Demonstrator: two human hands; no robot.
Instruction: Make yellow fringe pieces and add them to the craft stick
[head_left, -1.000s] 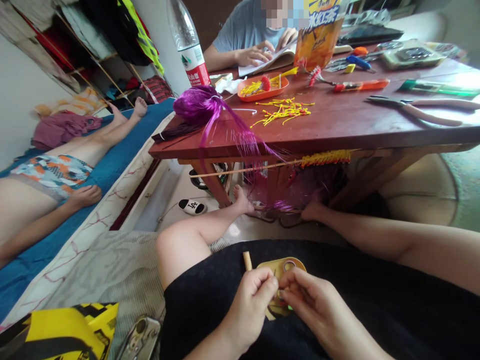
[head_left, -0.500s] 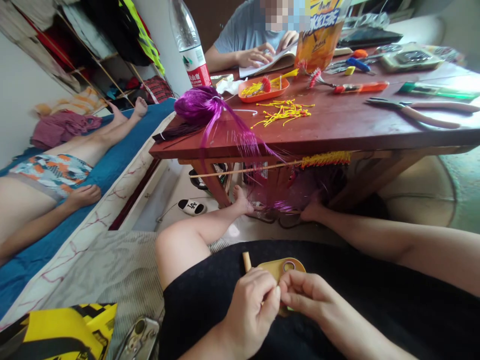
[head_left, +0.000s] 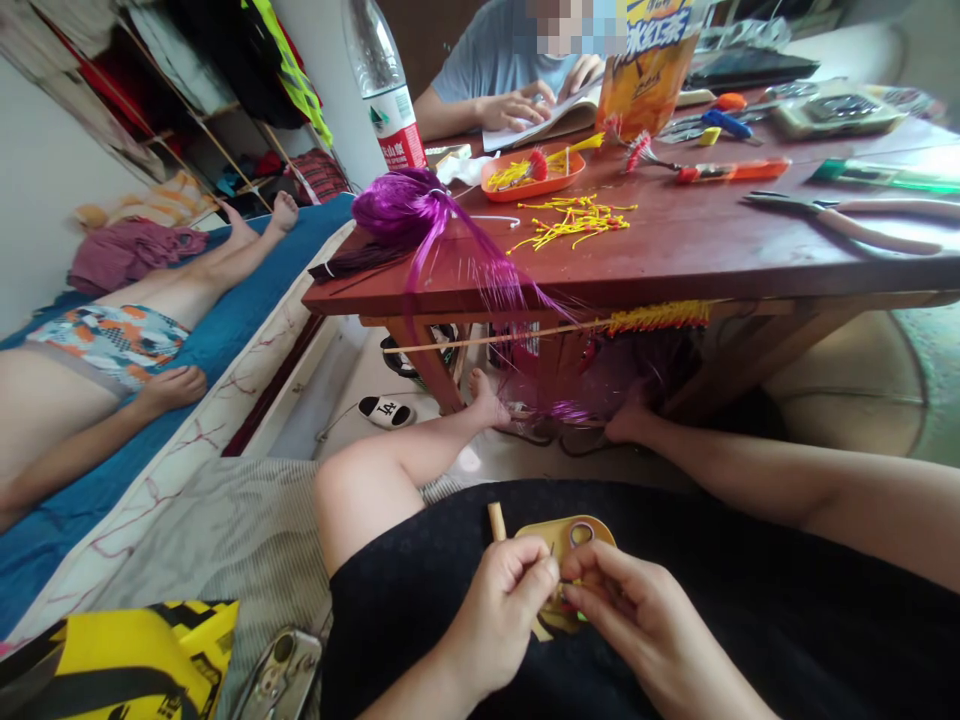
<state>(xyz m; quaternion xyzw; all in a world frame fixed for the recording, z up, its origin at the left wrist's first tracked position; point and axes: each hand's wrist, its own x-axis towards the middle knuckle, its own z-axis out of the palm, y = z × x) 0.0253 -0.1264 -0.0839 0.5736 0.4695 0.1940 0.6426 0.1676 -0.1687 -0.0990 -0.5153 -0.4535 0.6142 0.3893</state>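
Over my lap, my left hand (head_left: 510, 605) is closed in a pinch, and a thin dark tip shows above its thumb. My right hand (head_left: 626, 600) pinches just beside it, with a tiny bit of yellow and red at its fingertips. What either hand holds is too small to name. Beneath the fingers lies a small yellow tray (head_left: 531, 530), partly covered. A pinkish ring-shaped thing (head_left: 580, 535) sits at its far end. A light wooden stick (head_left: 496, 520) pokes out beyond my left hand; I cannot tell whether that hand grips it.
The red-brown table (head_left: 450, 275) holds a purple fibre bundle (head_left: 401, 210), short yellow strands (head_left: 577, 222), an orange dish (head_left: 551, 185), pliers (head_left: 840, 212) and bottles. A strand-hung stick (head_left: 660, 316) lies along its edge. One person sits opposite; another lies on the bed (head_left: 225, 340).
My fingertips have parted slightly, showing the thin dark tip and the yellow and red bit. My right hand has turned a little. The whole view has shifted slightly.
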